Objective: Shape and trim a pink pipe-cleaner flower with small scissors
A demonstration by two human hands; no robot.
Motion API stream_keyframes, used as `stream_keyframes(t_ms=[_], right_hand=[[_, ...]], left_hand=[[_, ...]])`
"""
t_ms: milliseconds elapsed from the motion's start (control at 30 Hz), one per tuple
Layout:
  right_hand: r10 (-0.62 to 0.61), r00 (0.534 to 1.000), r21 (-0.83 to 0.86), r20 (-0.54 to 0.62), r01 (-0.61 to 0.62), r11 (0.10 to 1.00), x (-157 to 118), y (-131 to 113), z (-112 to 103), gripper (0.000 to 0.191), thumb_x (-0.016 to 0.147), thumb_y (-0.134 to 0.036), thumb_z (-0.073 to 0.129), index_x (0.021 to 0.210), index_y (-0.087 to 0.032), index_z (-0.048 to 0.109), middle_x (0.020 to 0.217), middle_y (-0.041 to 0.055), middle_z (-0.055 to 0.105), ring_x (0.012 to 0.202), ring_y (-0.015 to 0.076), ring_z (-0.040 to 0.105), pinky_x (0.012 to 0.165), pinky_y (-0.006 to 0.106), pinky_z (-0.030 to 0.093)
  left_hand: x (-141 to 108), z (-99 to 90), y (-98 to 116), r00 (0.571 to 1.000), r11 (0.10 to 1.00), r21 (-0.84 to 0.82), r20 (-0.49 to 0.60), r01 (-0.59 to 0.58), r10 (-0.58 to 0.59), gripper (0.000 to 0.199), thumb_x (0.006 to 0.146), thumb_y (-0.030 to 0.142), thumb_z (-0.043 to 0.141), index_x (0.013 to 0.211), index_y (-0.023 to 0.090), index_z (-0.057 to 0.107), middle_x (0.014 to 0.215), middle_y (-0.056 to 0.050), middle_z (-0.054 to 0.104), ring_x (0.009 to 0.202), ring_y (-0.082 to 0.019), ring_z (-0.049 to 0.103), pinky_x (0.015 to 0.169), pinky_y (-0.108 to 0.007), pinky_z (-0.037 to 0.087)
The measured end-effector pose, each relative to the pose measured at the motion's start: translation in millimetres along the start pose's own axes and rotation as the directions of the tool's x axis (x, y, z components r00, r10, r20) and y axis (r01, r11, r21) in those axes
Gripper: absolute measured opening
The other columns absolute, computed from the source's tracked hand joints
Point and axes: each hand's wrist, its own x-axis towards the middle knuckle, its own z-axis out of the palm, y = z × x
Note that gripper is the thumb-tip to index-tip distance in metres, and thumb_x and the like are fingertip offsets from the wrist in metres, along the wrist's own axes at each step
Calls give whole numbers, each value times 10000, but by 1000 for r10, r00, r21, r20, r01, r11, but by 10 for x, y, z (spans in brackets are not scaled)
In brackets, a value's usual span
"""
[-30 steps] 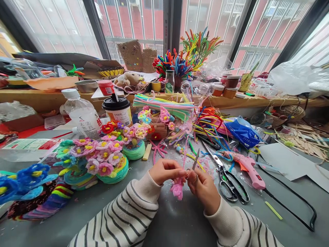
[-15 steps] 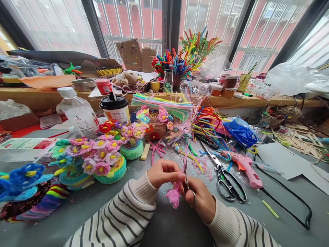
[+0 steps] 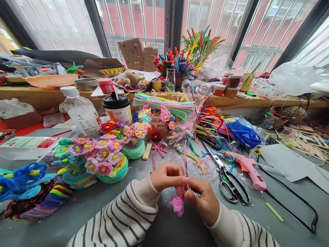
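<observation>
Between my two hands, low in the middle of the head view, hangs a fuzzy pink flower point(image 3: 178, 204) with a thin pink stem rising above my fingers. My left hand point(image 3: 168, 176) is closed, thumb and fingers pinching that stem. My right hand point(image 3: 203, 198) is closed around the handle of small metal scissors point(image 3: 193, 190); their blades lie along the stem and are partly hidden by the fingers. The fingertips of both hands are nearly touching.
Large black-handled scissors point(image 3: 224, 175) and a pink glue gun point(image 3: 248, 168) lie to the right. Flower pots point(image 3: 114, 169) stand at the left, near a bottle point(image 3: 81, 113) and a black-lidded cup point(image 3: 117, 109). Pipe cleaners point(image 3: 164, 105) lie behind, with glitter scraps on the table point(image 3: 257, 219).
The pink flower has swung slightly lower relative to my hands. The whole view has shifted a little, so the scene sits slightly further right. Both hands keep their grips.
</observation>
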Motion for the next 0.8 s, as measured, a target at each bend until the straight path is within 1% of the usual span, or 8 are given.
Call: stream_keyframes(t_ms=[100, 200, 333, 433, 567, 667, 800], right_hand=[[11, 1000, 5, -13, -11, 1000, -5, 2, 5, 544, 670, -626, 269, 479, -145, 436, 463, -26, 316, 442, 87, 284, 434, 215, 226], [11, 1000, 57, -3, -11, 998, -5, 10, 5, 532, 673, -620, 274, 465, -150, 412, 465, -23, 336, 440, 85, 292, 433, 212, 241], [5, 998, 172, 68, -17, 985, 2, 8, -1, 526, 680, -614, 269, 480, -153, 427, 446, -22, 362, 418, 84, 302, 434, 213, 261], [18, 993, 218, 114, -42, 975, 13, 10, 7, 530, 677, -616, 273, 476, -153, 435, 428, -23, 359, 404, 83, 303, 434, 217, 264], [45, 994, 228, 99, -67, 971, 24, 43, 33, 508, 659, -608, 324, 457, -152, 422, 463, -16, 371, 438, 89, 323, 438, 209, 265], [55, 994, 234, 95, -76, 969, 23, 62, 42, 481, 673, -579, 342, 472, -151, 434, 460, -17, 386, 436, 89, 334, 443, 208, 273], [58, 994, 245, 92, -79, 966, 17, 55, 36, 455, 687, -551, 352, 509, -147, 463, 462, -19, 395, 432, 87, 331, 442, 210, 271]], left_hand=[[6, 7, 5, 1000, 1000, -11, -2, 2, -2, 235, 602, 280, 577, 488, 110, 462, 482, 15, 557, 389, -47, 470, 413, -172, 342], [10, 17, 12, 1000, 1000, -24, -12, 19, -19, 269, 612, 308, 561, 471, 115, 436, 473, 12, 551, 383, -51, 470, 414, -176, 344], [4, 26, 32, 1000, 999, -33, -6, 21, -21, 290, 608, 327, 556, 453, 121, 424, 440, 4, 543, 387, -60, 469, 407, -177, 327], [-8, 27, 62, 999, 999, -22, -9, 32, -33, 285, 603, 342, 553, 459, 119, 450, 431, 3, 537, 386, -62, 462, 407, -181, 316], [-15, 19, 95, 997, 998, -9, -41, 64, -65, 299, 560, 381, 574, 465, 112, 486, 441, 1, 534, 379, -58, 444, 404, -190, 304], [-12, 11, 88, 998, 999, 0, -43, 54, -54, 302, 569, 383, 568, 468, 108, 497, 442, 1, 531, 369, -46, 416, 394, -186, 286], [-4, 6, 54, 998, 999, -3, -38, 48, -48, 294, 585, 375, 560, 480, 107, 502, 445, 2, 528, 381, -52, 432, 405, -185, 307]])
